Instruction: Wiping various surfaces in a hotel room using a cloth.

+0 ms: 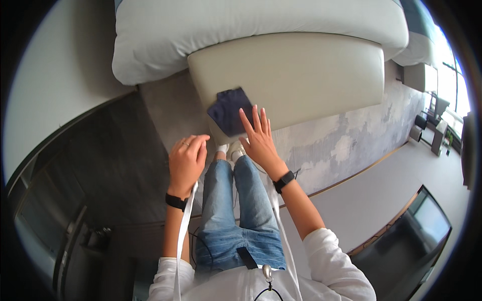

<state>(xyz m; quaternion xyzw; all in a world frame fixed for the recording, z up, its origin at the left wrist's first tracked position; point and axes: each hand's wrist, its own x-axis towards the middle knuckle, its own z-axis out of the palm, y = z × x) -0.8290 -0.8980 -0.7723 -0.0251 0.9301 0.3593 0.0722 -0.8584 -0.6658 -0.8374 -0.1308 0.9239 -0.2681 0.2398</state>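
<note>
A dark navy folded cloth, perhaps a garment, [229, 113] lies near the left end of a cream padded bench [301, 75]. My right hand [260, 141] is spread palm down over the cloth's right edge; whether its fingertips touch the cloth I cannot tell. To the left of the bench's near corner, my left hand [188, 160] hangs in the air with its fingers curled together, and nothing shows in it. Both wrists wear black bands, and a ring is on the left hand.
Behind the bench stands a bed with a white duvet [158, 45]. A patterned grey carpet [339, 146] runs along the bench. A wall-mounted television [403, 240] is at the lower right, and a desk [438, 137] with chairs stands by the window. White straps hang beside my legs.
</note>
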